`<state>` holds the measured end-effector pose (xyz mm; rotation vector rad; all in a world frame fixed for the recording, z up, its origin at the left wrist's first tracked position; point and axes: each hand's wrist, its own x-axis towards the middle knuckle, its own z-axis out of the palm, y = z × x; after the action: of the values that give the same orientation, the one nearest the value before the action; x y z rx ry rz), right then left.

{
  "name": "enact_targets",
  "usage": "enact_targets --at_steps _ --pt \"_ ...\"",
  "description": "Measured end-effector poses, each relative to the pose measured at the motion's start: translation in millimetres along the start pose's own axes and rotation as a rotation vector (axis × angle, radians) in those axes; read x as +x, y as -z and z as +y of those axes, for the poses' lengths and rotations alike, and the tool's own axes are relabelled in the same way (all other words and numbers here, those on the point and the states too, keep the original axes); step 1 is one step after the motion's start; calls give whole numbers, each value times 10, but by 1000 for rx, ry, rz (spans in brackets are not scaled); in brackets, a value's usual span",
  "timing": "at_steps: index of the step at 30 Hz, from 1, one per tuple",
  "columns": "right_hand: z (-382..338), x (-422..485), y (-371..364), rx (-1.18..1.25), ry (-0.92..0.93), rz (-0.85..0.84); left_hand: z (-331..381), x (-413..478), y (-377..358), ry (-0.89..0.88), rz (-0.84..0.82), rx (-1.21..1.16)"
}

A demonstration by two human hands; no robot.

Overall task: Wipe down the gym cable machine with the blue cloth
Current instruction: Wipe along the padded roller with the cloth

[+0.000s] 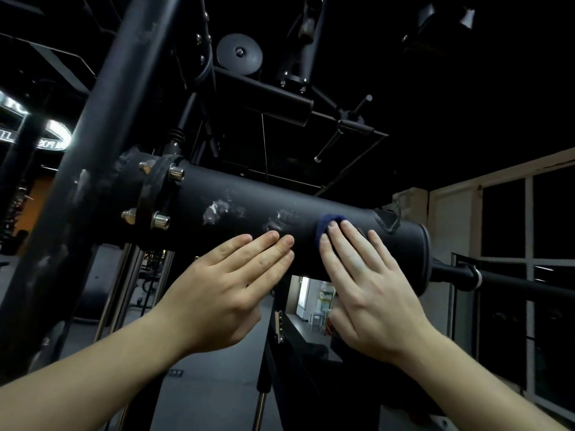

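Mid-frame, the flat right hand (367,275) presses the cloth (326,223) onto the tube (249,213); smudges (214,211) lie leftward along it, nearer the flat left hand (236,275).

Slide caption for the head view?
Right hand presses blue cloth on the machine's black tube; left hand rests flat alongside.

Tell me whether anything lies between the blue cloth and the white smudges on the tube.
Bare tube lies between the blue cloth and the nearest smudge; the left hand has fingertips just below that smudge.
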<state>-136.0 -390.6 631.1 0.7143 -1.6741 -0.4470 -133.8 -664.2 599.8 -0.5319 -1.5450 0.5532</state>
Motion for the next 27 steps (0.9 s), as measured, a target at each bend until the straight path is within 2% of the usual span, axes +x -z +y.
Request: enact_targets --at_steps 2,5,9,14,17,21,24,27 --pt "-29 -67 26 -34 19 -84 -12 1 0 -9 -7 -1" --pt "87 -54 16 -35 93 -124 -38 7 17 -22 -12 -1" --pt "387 91 86 98 165 -126 -42 16 33 -33 -17 2" --pt "407 440 102 285 -7 18 -49 16 29 -36 -13 2" --pt "203 377 10 266 -134 120 -35 12 27 -29 -21 -9" --pt "12 102 -133 191 -206 236 -32 7 44 -22 -30 -14" --pt "63 174 -155 183 -254 263 -30 9 46 -23 -21 -14" --pt "175 477 -57 253 -286 202 -12 13 14 -19 0 -12"
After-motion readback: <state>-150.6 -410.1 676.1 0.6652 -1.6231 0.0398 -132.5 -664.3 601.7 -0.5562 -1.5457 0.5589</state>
